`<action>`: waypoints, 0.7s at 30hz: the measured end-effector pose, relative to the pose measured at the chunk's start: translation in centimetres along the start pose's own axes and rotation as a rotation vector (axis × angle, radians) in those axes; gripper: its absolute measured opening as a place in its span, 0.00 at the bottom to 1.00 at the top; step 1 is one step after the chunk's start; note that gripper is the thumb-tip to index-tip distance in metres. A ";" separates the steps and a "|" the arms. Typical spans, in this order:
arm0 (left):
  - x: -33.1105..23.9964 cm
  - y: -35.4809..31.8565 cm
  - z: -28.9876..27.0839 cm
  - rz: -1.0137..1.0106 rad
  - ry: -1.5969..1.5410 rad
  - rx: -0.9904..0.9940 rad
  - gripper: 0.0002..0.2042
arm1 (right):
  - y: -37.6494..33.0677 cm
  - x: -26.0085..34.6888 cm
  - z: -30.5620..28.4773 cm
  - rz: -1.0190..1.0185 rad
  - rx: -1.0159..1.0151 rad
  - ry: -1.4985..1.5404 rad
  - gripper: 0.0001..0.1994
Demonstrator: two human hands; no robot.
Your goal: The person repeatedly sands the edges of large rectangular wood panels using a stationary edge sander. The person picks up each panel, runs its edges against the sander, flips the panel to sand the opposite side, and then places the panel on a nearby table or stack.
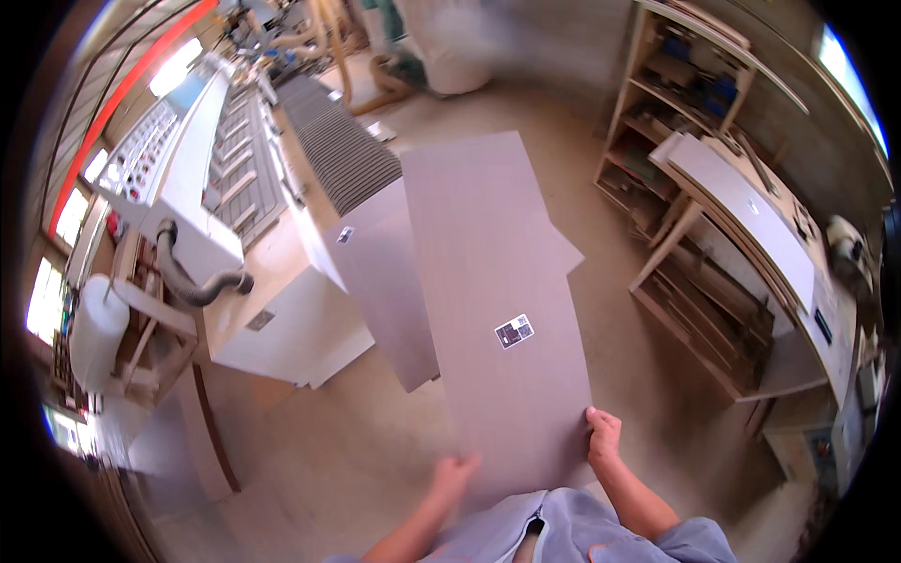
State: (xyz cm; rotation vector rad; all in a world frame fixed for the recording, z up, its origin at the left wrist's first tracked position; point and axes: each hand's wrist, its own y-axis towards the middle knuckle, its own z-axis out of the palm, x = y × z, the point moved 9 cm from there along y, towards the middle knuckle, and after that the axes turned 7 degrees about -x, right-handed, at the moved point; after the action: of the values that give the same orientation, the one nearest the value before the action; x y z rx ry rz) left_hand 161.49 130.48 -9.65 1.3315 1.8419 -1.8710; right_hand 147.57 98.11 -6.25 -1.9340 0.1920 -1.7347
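a long grey-brown board [497,235] stretches out in front of the person, its near end close to the person's grey shirt [582,525] and its far end pointing toward the back of the workshop. the right hand [605,434] grasps its right edge near the bottom, thumb on the upper face and the other fingers mostly hidden underneath. the left hand [457,474] is blurred at the lower left edge, so i cannot tell whether its fingers are clasped around the board or only touching it. a small black and white sticker [514,331] sits on the face. behind its left side is a second board [380,272] with a similar sticker, near a ribbed conveyor [338,141]. a white machine [202,220] with a grey hose [188,286] stands to the left; a table [838,352] and wooden shelves [634,86] are on the right.
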 end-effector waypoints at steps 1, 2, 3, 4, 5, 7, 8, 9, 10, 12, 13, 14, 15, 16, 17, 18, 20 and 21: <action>1.7 -1.7 0.6 0.038 0.095 0.043 0.16 | -0.9 0.6 -2.0 -0.016 0.004 0.052 0.14; 2.4 -3.4 1.5 0.077 0.189 0.086 0.15 | -1.8 1.6 -4.3 -0.035 0.009 0.104 0.14; 2.1 -4.9 2.6 0.094 0.214 0.136 0.15 | -2.6 2.5 -6.7 -0.058 0.006 0.158 0.14; 1.8 -6.7 3.9 0.110 0.240 0.188 0.14 | -3.4 3.3 -9.3 -0.089 -0.006 0.190 0.13; 1.2 -8.6 5.5 0.132 0.263 0.239 0.14 | -4.2 4.6 -12.0 -0.127 -0.015 0.224 0.13; -1.3 -11.5 9.0 0.179 0.269 0.309 0.13 | -5.8 7.0 -17.6 -0.211 -0.049 0.276 0.13; -2.2 -13.9 11.6 0.195 0.264 0.338 0.12 | -6.8 8.4 -21.1 -0.254 -0.059 0.288 0.14; -3.7 -16.2 14.6 0.211 0.123 0.386 0.12 | -7.7 9.4 -24.8 -0.300 -0.081 0.299 0.14; -5.1 -18.5 17.7 0.220 -0.019 0.436 0.11 | -8.6 9.7 -28.7 -0.323 -0.117 0.318 0.14; -5.7 -21.7 23.1 0.299 -0.109 0.520 0.11 | -10.2 10.8 -36.3 -0.382 -0.182 0.364 0.14; -5.1 -23.1 25.1 0.328 -0.143 0.542 0.10 | -11.5 11.3 -39.8 -0.404 -0.231 0.406 0.14; -5.4 -25.6 27.8 0.353 -0.182 0.575 0.10 | -13.0 12.1 -43.2 -0.434 -0.287 0.442 0.14; -5.5 -28.8 30.6 0.366 -0.229 0.605 0.10 | -14.5 12.7 -46.7 -0.459 -0.340 0.467 0.14; -6.3 -31.7 33.5 0.433 -0.238 0.551 0.09 | -15.7 13.3 -50.0 -0.473 -0.385 0.477 0.14; -6.6 -33.9 36.8 0.494 -0.266 0.614 0.10 | -16.8 13.8 -53.3 -0.506 -0.390 0.530 0.13; -6.9 -35.2 39.8 0.546 -0.292 0.678 0.10 | -17.7 13.7 -56.4 -0.534 -0.398 0.579 0.12; -8.5 -40.5 46.3 0.645 -0.327 0.816 0.11 | -19.7 14.1 -62.5 -0.590 -0.413 0.652 0.10; -9.9 -44.3 50.0 0.689 -0.326 0.891 0.11 | -20.1 14.8 -65.5 -0.681 -0.475 0.701 0.10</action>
State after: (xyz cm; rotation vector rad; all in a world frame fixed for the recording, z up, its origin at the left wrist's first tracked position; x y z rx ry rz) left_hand 114.53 91.48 19.08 1.4621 0.2559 -2.3154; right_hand 82.50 89.76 18.60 -1.6977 0.2201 -3.0252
